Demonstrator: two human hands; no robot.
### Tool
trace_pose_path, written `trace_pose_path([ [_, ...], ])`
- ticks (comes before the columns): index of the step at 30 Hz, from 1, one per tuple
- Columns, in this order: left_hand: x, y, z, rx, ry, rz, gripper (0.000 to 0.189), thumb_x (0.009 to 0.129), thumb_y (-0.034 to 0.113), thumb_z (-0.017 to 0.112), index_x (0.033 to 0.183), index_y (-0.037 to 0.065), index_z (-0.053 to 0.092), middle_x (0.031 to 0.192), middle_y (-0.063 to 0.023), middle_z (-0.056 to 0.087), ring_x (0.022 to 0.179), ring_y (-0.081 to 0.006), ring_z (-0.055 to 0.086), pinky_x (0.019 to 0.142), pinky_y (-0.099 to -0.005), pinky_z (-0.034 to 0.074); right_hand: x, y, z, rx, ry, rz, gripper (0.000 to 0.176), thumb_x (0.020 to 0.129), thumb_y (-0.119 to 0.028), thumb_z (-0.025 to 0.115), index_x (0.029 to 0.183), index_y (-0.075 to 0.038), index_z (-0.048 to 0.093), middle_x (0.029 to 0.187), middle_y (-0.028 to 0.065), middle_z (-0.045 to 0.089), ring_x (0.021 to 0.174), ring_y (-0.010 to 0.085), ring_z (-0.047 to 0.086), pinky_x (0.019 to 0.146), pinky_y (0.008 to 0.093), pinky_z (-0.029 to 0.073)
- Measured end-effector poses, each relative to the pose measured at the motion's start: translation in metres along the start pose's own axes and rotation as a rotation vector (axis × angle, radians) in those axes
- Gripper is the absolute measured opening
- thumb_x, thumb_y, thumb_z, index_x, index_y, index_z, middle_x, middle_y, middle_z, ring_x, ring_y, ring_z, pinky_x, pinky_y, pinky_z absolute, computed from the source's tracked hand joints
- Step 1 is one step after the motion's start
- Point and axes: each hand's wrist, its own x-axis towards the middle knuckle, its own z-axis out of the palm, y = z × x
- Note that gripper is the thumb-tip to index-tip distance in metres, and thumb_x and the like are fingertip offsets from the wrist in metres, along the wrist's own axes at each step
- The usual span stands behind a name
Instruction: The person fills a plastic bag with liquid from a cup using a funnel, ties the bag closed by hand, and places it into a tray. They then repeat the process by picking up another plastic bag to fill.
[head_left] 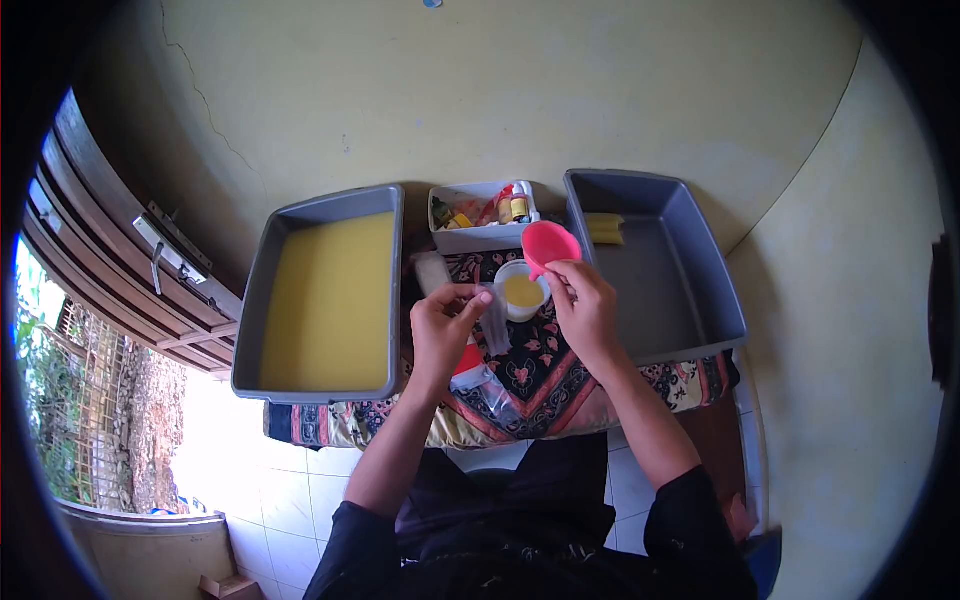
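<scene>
1. Left hand (pixel 447 330), pinching a clear plastic sleeve (pixel 494 325).
2. Right hand (pixel 585 308), holding a pink funnel (pixel 551 243).
3. Gray tub (pixel 330 300) at left, containing yellow liquid.

On the cloth (pixel 535 372) over the bench (pixel 500 430), one tub (pixel 397 300) stood at the left, with liquid (pixel 330 300) inside, and a second tub (pixel 655 280) stood at the right, with packets (pixel 605 228) by its left wall. Between both tubs, at the back, was a box (pixel 468 241) with a bottle (pixel 519 206) in it. The cup (pixel 517 316) stood before this box.
</scene>
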Motion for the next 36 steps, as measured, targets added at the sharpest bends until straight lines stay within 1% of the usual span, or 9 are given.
trace_pose_path([
  [2, -0.001, 0.001, 0.001, -0.017, -0.002, -0.014, 0.021, 0.085, 0.016, 0.072, 0.092, -0.003, 0.068, 0.069, 0.0014, 0.061, 0.063, -0.0034, 0.05, 0.059, -0.0196, 0.04, -0.001, 0.0, 0.001, -0.004, -0.001, -0.062, 0.012, 0.087, -0.002, 0.062, 0.099, 0.001, 0.063, 0.088, 0.0133, 0.066, 0.071, 0.0266, 0.067, 0.06, 0.0309, 0.054],
  [3, -0.002, 0.004, 0.001, -0.009, -0.005, -0.016, 0.021, 0.085, 0.016, 0.072, 0.092, -0.003, 0.068, 0.069, 0.0014, 0.061, 0.063, -0.0034, 0.05, 0.059, -0.0196, 0.04, -0.002, -0.003, 0.001, 0.0, 0.004, -0.056, 0.012, 0.087, -0.002, 0.062, 0.099, 0.001, 0.063, 0.088, 0.0133, 0.066, 0.071, 0.0266, 0.067, 0.06, 0.0309, 0.054],
  [6, -0.002, 0.006, 0.002, -0.024, -0.005, -0.041, 0.02, 0.085, 0.015, 0.073, 0.091, -0.003, 0.068, 0.069, 0.0015, 0.061, 0.063, -0.0032, 0.05, 0.058, -0.0196, 0.039, -0.001, -0.009, -0.002, 0.057, 0.053, -0.029, 0.013, 0.086, -0.001, 0.063, 0.098, 0.001, 0.063, 0.086, 0.0124, 0.066, 0.07, 0.0233, 0.068, 0.059, 0.029, 0.054],
  [8, 0.002, 0.001, 0.003, -0.002, 0.016, 0.014, 0.021, 0.082, 0.015, 0.075, 0.094, -0.001, 0.071, 0.065, -0.0016, 0.062, 0.055, -0.0037, 0.053, 0.048, -0.0206, 0.042, 0.001, -0.011, -0.003, 0.202, 0.128, 0.052, 0.012, 0.087, -0.001, 0.064, 0.098, 0.003, 0.062, 0.084, 0.0116, 0.065, 0.07, 0.0183, 0.068, 0.061, 0.0268, 0.055],
  [12, 0.005, 0.001, 0.007, 0.043, 0.017, 0.066, 0.02, 0.081, 0.015, 0.075, 0.093, -0.001, 0.071, 0.065, -0.0024, 0.063, 0.055, -0.0043, 0.053, 0.048, -0.0213, 0.042, 0.011, -0.033, -0.015, 0.302, 0.167, 0.073, 0.011, 0.09, -0.002, 0.061, 0.098, 0.005, 0.061, 0.082, 0.0104, 0.065, 0.072, 0.014, 0.067, 0.063, 0.0254, 0.055],
  [14, 0.007, 0.004, 0.009, 0.109, 0.036, 0.127, 0.018, 0.08, 0.015, 0.075, 0.09, 0.0, 0.072, 0.066, -0.0039, 0.064, 0.054, -0.0059, 0.053, 0.05, -0.0231, 0.043, 0.014, -0.04, -0.018, 0.458, 0.176, 0.079, 0.012, 0.091, -0.002, 0.06, 0.099, 0.007, 0.06, 0.083, 0.0098, 0.065, 0.072, 0.0132, 0.067, 0.064, 0.0246, 0.056],
  [23, 0.009, 0.009, 0.019, 0.218, 0.031, 0.224, 0.019, 0.077, 0.014, 0.076, 0.09, 0.001, 0.073, 0.072, -0.0086, 0.066, 0.056, -0.0116, 0.054, 0.055, -0.0268, 0.044, 0.013, -0.046, -0.027, 0.482, 0.155, 0.066, 0.012, 0.091, -0.002, 0.06, 0.1, 0.007, 0.06, 0.084, 0.0097, 0.065, 0.072, 0.0128, 0.066, 0.064, 0.0239, 0.055],
  [33, 0.009, 0.011, 0.023, 0.199, -0.004, 0.213, 0.017, 0.079, 0.013, 0.075, 0.092, 0.002, 0.073, 0.07, -0.0066, 0.063, 0.056, -0.0101, 0.051, 0.053, -0.0265, 0.041, 0.014, -0.043, -0.032, 0.311, 0.064, -0.005, 0.012, 0.089, -0.004, 0.063, 0.098, 0.004, 0.062, 0.082, 0.0098, 0.065, 0.069, 0.014, 0.067, 0.06, 0.0246, 0.055],
  [36, 0.012, 0.003, 0.024, 0.092, -0.036, 0.187, 0.017, 0.08, 0.014, 0.074, 0.093, 0.002, 0.073, 0.072, -0.0045, 0.064, 0.057, -0.0083, 0.05, 0.054, -0.0253, 0.041, 0.016, -0.046, -0.031, 0.304, 0.014, -0.034, 0.011, 0.088, -0.004, 0.064, 0.097, 0.003, 0.063, 0.082, 0.0107, 0.065, 0.068, 0.0153, 0.067, 0.06, 0.0251, 0.055],
])
